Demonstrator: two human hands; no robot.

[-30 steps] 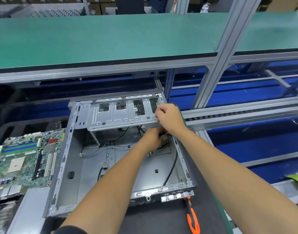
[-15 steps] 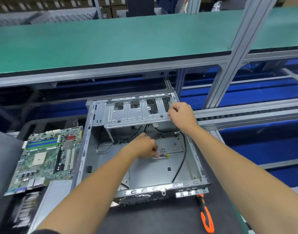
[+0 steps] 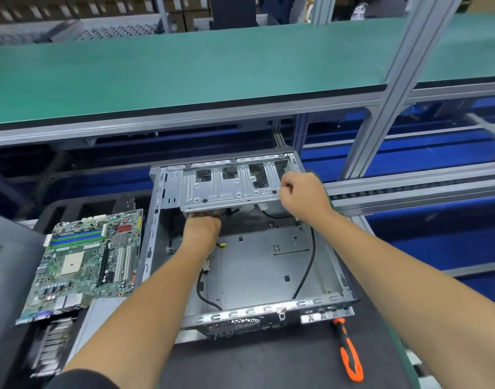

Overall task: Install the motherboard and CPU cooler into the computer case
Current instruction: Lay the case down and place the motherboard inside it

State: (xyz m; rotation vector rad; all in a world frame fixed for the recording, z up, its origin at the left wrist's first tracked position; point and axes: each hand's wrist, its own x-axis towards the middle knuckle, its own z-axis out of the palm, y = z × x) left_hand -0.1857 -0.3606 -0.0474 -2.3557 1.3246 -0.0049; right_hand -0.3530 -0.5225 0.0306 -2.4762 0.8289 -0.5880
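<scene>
My right hand [image 3: 302, 197] grips the grey metal drive cage [image 3: 229, 186], propping it so my left hand [image 3: 203, 230], fingers hidden beneath, clears cables; green motherboard [image 3: 86, 262] waits beside the open steel case [image 3: 268, 276].

A long green-topped shelf with a black edge [image 3: 184, 71] runs across the far side of the bench, carried on a pale grey aluminium rail [image 3: 184, 123]. A slanted grey aluminium upright post [image 3: 392, 88] rises on the right, and a thinner one stands behind it. Below the shelf lie deep blue panels [image 3: 409, 153] crossed by more grey rails, with a roller track [image 3: 414, 189] running off to the right. Near me the work surface is a black mat [image 3: 254, 366]. Far beyond the shelf, stacked brown cardboard boxes [image 3: 182, 9] sit blurred under even, bright overhead lighting.
</scene>
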